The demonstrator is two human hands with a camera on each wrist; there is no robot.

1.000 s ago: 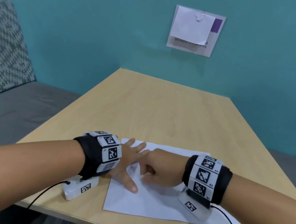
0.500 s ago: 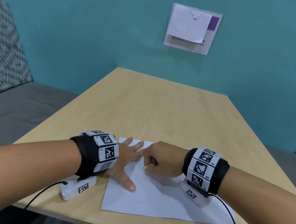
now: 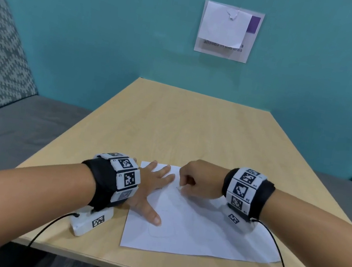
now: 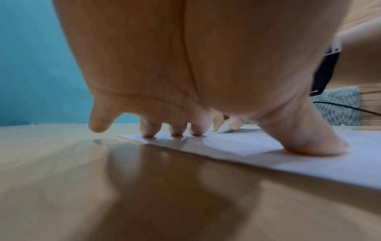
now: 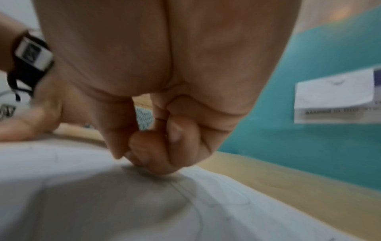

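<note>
Two hands on paper (image 3: 201,235) lying near front edge of worktop (image 3: 183,123): left hand (image 3: 151,186) spread flat, pinning; right hand (image 3: 197,180) pinching small white stub (image 4: 223,128) against it. Risk of creasing or tearing from hard rubbing, slack pinning.

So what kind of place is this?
Probably a seating booth in an office lounge or café. A wooden table butts against a teal wall, grey padded benches with patterned cushions flank it, and a wall notice reads partly "allowed in this area".
</note>
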